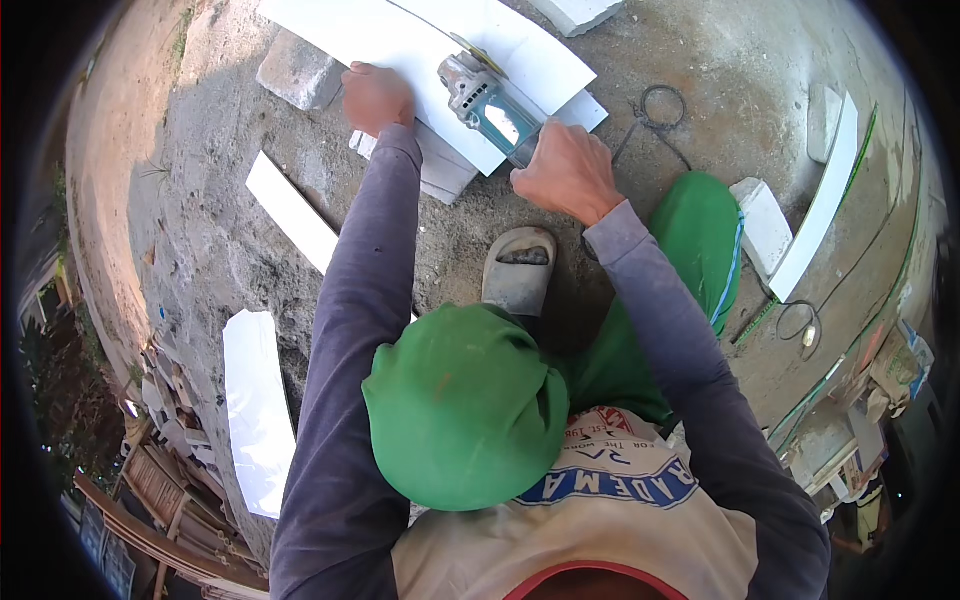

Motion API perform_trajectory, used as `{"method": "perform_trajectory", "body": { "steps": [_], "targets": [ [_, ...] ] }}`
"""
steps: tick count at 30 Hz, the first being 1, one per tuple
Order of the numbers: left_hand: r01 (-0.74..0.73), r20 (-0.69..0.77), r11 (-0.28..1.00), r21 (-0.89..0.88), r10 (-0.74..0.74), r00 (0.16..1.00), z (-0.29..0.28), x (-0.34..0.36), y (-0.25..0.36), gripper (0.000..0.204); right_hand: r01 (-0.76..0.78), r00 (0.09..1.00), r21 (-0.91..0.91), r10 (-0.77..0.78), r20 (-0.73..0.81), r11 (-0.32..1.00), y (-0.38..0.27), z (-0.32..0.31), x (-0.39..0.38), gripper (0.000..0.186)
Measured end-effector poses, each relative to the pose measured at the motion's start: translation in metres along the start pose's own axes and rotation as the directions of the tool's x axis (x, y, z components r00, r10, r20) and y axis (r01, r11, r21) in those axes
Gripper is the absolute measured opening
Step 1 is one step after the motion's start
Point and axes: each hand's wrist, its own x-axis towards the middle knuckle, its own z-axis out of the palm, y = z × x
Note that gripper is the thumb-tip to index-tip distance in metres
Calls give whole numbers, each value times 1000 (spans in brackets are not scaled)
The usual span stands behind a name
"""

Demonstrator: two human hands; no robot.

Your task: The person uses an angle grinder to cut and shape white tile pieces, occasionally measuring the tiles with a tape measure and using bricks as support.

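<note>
My right hand [568, 172] is closed round the rear body of a teal angle grinder [492, 112]. The grinder's disc [478, 54] meets a large white sheet [400, 60], where a dark cut line runs away from it toward the far edge. My left hand [378, 98] presses on the near left edge of that sheet, its fingers curled over the edge and partly hidden. Beneath the sheet sit pale blocks, one block [445, 172] showing at its near side.
A grey block [300, 72] lies left of the sheet. White offcut strips [258, 410] rest on the ground at left. A long white strip [822, 200] leans by a white block [764, 222] at right. A looped black cord [660, 108] and a green hose [905, 260] cross the ground.
</note>
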Motion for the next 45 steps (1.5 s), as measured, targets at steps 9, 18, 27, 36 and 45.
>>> {"method": "perform_trajectory", "body": {
  "steps": [9,18,27,36,45],
  "targets": [
    [24,-3,999,28,-24,1000,-3,-3,4,55,0,1000,-34,1,24,999,6,-1,-7,50],
    [-22,-21,997,80,24,1000,-2,-4,2,51,-20,1000,-35,20,18,999,10,0,-10,49],
    [-41,-21,997,70,42,999,-1,-4,2,51,-13,1000,-38,13,-16,999,17,1,-17,49],
    [-22,-25,1000,14,23,999,-4,-7,4,55,-17,1000,-12,17,20,1000,20,-3,-24,48],
    [6,-6,1000,0,-6,1000,-7,-6,5,57,-21,1000,-21,21,13,1000,25,-2,-31,49]
  ]
}}
